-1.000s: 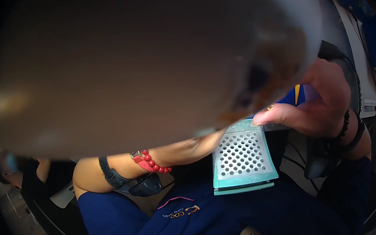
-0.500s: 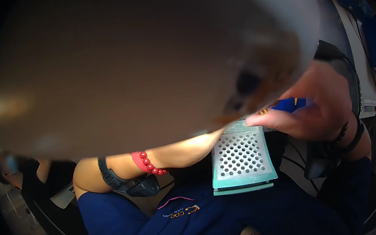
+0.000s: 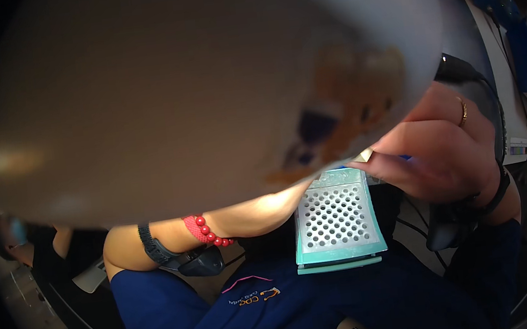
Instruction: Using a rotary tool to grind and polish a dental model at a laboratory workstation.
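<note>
A big smooth pale domed cover (image 3: 173, 110), with a brown and purple cartoon sticker, fills the upper view and hides much of the work area. My left hand (image 3: 269, 212) reaches in from the left below its edge; the fingers are hidden behind the cover. On the right, my right hand (image 3: 434, 148) is closed, thumb and finger pinching a small pale piece (image 3: 366, 154) at the cover's rim. Just under that pinch stands a teal frame with a perforated white plate (image 3: 337, 216), close to my body. A bit of something blue (image 3: 406, 157) shows behind the right thumb.
Dark padded rests (image 3: 200, 263) sit beneath my forearms, with cables hanging near. A grey-white worktop edge (image 3: 492, 60) runs up the right side, with blue items (image 3: 524, 57) beyond. At far left sits another person (image 3: 15, 238) wearing a mask.
My right hand has turned and moved slightly, bringing the small pale piece into sight and covering most of the blue thing. The cover's sticker has shifted left and looks sharper. The left arm stays almost still.
</note>
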Action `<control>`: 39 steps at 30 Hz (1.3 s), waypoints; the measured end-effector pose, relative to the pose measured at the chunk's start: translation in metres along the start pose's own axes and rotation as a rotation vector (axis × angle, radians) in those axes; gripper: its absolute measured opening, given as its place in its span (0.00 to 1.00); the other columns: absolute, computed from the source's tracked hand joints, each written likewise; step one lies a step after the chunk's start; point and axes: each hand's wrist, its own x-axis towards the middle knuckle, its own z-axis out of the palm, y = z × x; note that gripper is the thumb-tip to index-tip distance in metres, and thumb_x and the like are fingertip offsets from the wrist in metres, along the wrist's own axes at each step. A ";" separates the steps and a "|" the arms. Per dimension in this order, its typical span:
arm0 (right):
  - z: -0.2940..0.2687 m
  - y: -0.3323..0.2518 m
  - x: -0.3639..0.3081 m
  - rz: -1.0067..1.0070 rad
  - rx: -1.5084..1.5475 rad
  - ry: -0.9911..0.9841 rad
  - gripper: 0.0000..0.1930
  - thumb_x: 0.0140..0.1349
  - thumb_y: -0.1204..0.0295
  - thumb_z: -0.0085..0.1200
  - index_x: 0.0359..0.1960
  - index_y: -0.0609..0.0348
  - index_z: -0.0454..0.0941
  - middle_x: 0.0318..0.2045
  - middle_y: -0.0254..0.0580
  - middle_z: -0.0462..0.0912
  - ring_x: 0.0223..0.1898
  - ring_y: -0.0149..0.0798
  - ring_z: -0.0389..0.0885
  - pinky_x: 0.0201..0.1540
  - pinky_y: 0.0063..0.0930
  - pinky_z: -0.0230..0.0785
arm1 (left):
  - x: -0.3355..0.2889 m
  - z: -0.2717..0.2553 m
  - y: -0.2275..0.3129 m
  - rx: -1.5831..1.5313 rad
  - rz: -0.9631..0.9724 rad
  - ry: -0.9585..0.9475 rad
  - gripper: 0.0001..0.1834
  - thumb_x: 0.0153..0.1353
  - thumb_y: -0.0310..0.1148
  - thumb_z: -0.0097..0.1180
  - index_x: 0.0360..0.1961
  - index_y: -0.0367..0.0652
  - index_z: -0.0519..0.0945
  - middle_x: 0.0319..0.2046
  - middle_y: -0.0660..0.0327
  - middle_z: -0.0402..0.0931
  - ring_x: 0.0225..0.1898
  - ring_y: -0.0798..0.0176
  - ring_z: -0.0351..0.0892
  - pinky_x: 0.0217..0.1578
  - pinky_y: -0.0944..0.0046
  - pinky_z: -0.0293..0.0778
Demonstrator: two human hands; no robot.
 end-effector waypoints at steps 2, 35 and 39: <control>-0.002 -0.003 0.000 0.027 -0.004 -0.019 0.19 0.35 0.79 0.70 0.30 0.56 0.74 0.25 0.40 0.78 0.26 0.37 0.78 0.27 0.27 0.72 | -0.001 0.000 0.000 -0.020 0.020 0.009 0.10 0.57 0.18 0.46 0.39 0.26 0.77 0.27 0.53 0.77 0.27 0.67 0.75 0.26 0.73 0.70; -0.005 -0.007 -0.003 0.084 0.057 -0.031 0.17 0.40 0.82 0.65 0.33 0.55 0.74 0.35 0.45 0.75 0.33 0.39 0.78 0.33 0.27 0.73 | -0.017 -0.001 0.000 -0.302 -0.339 0.108 0.11 0.60 0.24 0.51 0.42 0.31 0.77 0.32 0.55 0.78 0.22 0.71 0.73 0.20 0.76 0.66; -0.006 -0.006 -0.004 0.096 0.041 -0.041 0.17 0.40 0.82 0.64 0.34 0.54 0.75 0.37 0.45 0.75 0.35 0.40 0.78 0.35 0.28 0.73 | -0.019 -0.003 0.003 -0.268 -0.421 0.118 0.11 0.59 0.25 0.51 0.42 0.32 0.77 0.34 0.54 0.78 0.23 0.70 0.73 0.21 0.75 0.67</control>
